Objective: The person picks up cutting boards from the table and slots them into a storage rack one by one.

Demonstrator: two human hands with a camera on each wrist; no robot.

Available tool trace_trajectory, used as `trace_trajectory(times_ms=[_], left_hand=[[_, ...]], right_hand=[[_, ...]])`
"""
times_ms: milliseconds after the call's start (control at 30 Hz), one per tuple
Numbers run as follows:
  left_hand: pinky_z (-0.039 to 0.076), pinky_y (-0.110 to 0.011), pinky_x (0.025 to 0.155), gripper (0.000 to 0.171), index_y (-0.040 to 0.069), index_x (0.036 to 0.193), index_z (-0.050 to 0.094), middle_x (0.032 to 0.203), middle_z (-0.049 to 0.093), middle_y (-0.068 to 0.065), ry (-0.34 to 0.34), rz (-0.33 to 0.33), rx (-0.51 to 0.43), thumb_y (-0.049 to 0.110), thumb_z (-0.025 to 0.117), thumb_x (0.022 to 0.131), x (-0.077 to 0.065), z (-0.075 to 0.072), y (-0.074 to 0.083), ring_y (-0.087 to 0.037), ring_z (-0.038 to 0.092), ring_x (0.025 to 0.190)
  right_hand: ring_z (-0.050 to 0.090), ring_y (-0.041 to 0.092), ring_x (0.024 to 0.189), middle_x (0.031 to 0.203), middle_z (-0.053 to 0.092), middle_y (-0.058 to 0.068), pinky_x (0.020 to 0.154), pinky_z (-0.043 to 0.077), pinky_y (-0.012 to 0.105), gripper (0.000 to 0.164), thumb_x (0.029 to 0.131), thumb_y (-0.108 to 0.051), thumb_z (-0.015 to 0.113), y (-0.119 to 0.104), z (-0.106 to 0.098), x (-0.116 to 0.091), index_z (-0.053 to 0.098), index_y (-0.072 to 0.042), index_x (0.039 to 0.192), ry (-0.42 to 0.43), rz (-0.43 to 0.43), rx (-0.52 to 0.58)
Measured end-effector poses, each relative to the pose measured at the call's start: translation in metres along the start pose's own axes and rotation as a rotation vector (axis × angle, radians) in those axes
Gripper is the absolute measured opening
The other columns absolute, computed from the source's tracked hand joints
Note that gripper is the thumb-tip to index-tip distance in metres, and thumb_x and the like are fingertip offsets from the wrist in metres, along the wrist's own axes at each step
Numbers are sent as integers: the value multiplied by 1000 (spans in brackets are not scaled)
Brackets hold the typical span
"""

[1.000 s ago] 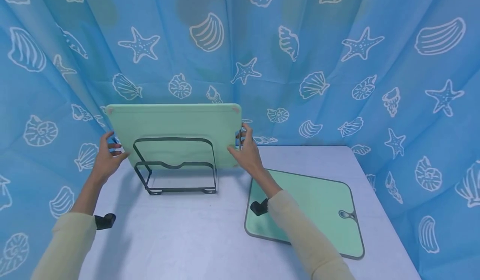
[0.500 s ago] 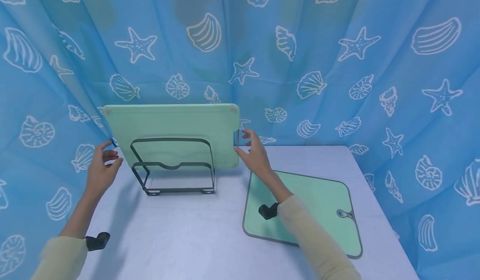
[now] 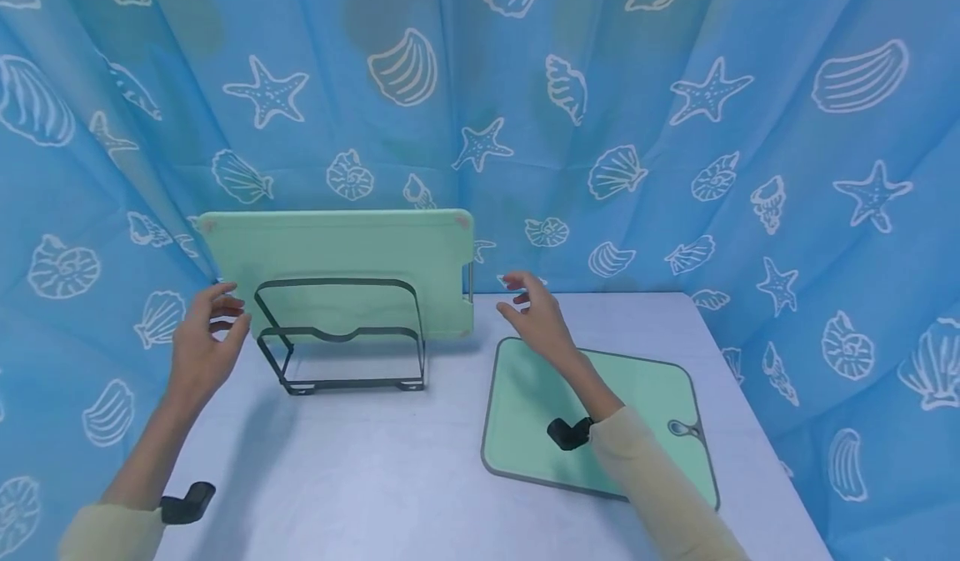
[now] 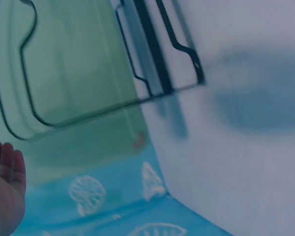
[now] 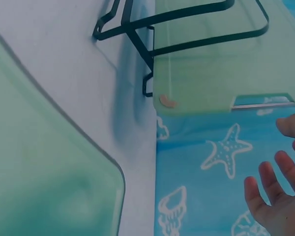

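Hanging backdrop: blue curtain (image 3: 675, 127) printed with white shells and starfish, behind the table.
Table (image 3: 360, 478): pale top bearing the rack and both boards.
Standing board (image 3: 337, 248): pale green, upright behind the rack's taller hoop; it lies between the two hands, its long axis running left to right, one short edge toward each hand.
Flat board (image 3: 525, 419): green with a grey rim, lying on the table right of the rack; long axis also left to right, its right end slanting nearer the person.
Rack (image 3: 339, 337): dark frame, both hoops in front of the standing board.
Left hand (image 3: 206, 340): the nearer one, at the standing board's left edge; fingers loosely bent, holding nothing; contact cannot be told.
Right hand (image 3: 543, 323): apart from the standing board's right edge, over the flat board's far side; thumb and fingers wide, holding nothing.
Metal bar (image 3: 470, 280): slim, across the notch in the standing board's right edge, facing the right hand.
Ring (image 3: 684, 429): small, at the flat board's right end.
Change: one second earlier the right fingers meet the standing board's edge; now a gap parts them. The left hand sits slightly lower; board and rack keep their arrangement.
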State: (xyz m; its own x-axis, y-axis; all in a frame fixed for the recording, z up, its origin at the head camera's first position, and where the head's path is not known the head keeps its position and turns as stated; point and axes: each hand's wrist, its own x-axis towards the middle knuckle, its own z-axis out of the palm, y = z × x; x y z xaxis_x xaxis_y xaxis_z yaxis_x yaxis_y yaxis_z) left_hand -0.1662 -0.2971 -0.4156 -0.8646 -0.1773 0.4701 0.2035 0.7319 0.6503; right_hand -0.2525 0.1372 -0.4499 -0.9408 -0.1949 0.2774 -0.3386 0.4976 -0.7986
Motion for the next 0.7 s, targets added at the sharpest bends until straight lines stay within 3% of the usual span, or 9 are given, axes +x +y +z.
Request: trace_trajectory(times_ms=[167,400,500,700], left_hand=[[37,-8,86,51,2,146,40,118,57,-24,-49,20,-75,1,58,98,-3,3,30,-38,57,108],[43,-11,86,52,2,147,37,119,57,-18,-187,43,-249,4,58,100,-8,17,60,-10,55,104],[44,-11,87,49,2,145,40,117,59,-16,-251,64,-295,3,59,99,-14,23,73,-7,56,103],[48,-19,87,48,3,143,43,115,61,-16,-380,69,-358,3,61,98,-24,37,91,-23,61,104]], right_hand=[[59,28,105,122,59,10,88,52,42,39,96,-13,68,2,-16,-11,56,-10,133,-23,11,-12],[59,32,106,121,59,12,90,52,47,36,96,-12,68,7,-32,-27,57,-5,130,-66,6,-75],[58,31,107,122,59,12,90,52,48,36,96,-13,68,7,-38,-35,57,-5,129,-90,6,-107],[58,30,107,123,59,13,90,52,50,36,95,-11,68,9,-51,-49,58,-5,128,-109,0,-135]])
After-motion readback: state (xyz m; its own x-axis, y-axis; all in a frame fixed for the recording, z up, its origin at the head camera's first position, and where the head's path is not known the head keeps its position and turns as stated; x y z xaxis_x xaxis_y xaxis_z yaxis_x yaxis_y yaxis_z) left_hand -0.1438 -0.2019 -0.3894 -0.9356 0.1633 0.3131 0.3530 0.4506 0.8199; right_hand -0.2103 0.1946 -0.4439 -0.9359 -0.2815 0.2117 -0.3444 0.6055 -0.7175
